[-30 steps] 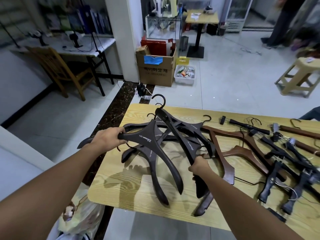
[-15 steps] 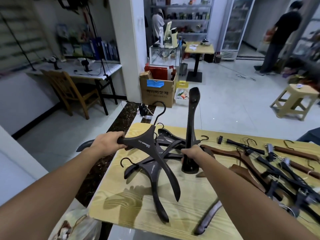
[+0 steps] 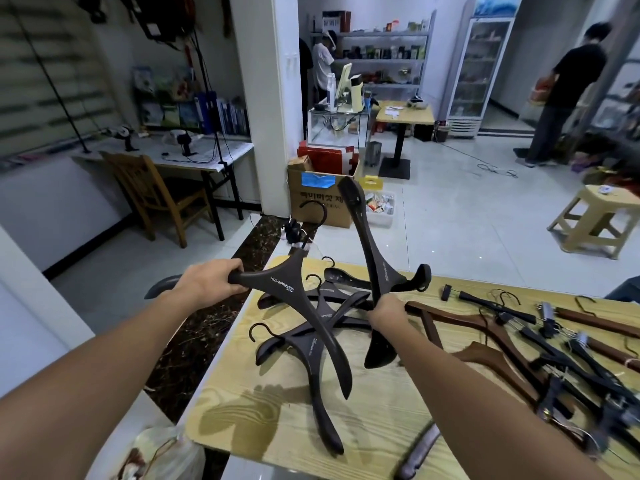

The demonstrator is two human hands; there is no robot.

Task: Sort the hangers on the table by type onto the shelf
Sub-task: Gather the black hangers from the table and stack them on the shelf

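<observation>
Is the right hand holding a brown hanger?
No, the right hand grips a black hanger raised above the table; the brown hangers lie on it.

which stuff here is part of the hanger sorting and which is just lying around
Job: dark hanger in left hand, upright dark hanger in right hand, dark hangers on table, brown hangers, clip hangers.
Lying about: cardboard box, chair, stool, plastic bag.

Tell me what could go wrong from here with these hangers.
1. The right hand holds a dark hanger upright, its lower end right by the pile; lifting may snag hooks and drag others along.
2. The left hand grips the lettered hanger by one arm, past the table edge; it could twist loose and drop to the floor.
3. A stray hanger juts over the near edge; the right forearm might knock it off.
</observation>
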